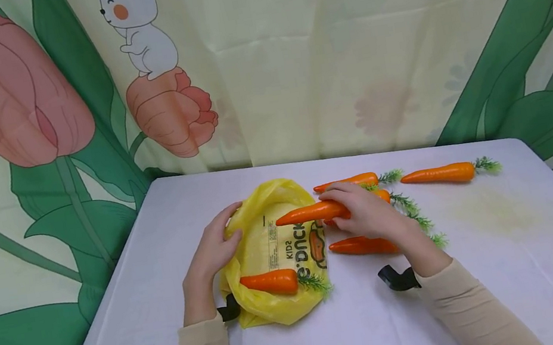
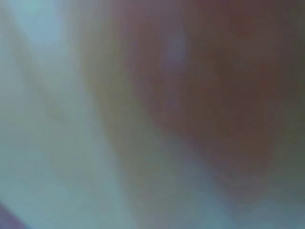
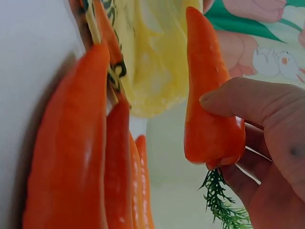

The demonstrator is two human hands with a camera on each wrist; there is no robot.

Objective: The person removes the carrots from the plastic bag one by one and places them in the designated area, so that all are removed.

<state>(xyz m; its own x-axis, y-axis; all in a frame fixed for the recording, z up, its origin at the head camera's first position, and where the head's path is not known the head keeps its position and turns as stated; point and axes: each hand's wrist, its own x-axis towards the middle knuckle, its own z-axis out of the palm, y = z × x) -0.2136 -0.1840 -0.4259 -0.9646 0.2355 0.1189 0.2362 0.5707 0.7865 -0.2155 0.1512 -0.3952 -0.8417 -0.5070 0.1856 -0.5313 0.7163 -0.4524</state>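
My left hand [image 1: 214, 242] grips the left rim of a yellow plastic bag [image 1: 280, 193], thumb at the inner edge. The bag lies with its mouth spread and printed lettering showing inside. My right hand [image 1: 366, 209] holds an orange carrot [image 1: 310, 213] with a green top, its tip pointing left over the bag. In the right wrist view the thumb presses the thick end of that carrot [image 3: 209, 95]. Another carrot [image 1: 272, 283] lies in the bag's near side, its leafy top over the rim. The left wrist view is a dark blur.
Right of the bag lie several more carrots, among them one at the back [image 1: 351, 180], one near my right wrist [image 1: 364, 245] and one farther right [image 1: 440, 174]. A white cloth covers the table [image 1: 486, 260]. A printed curtain [image 1: 293, 73] hangs behind it.
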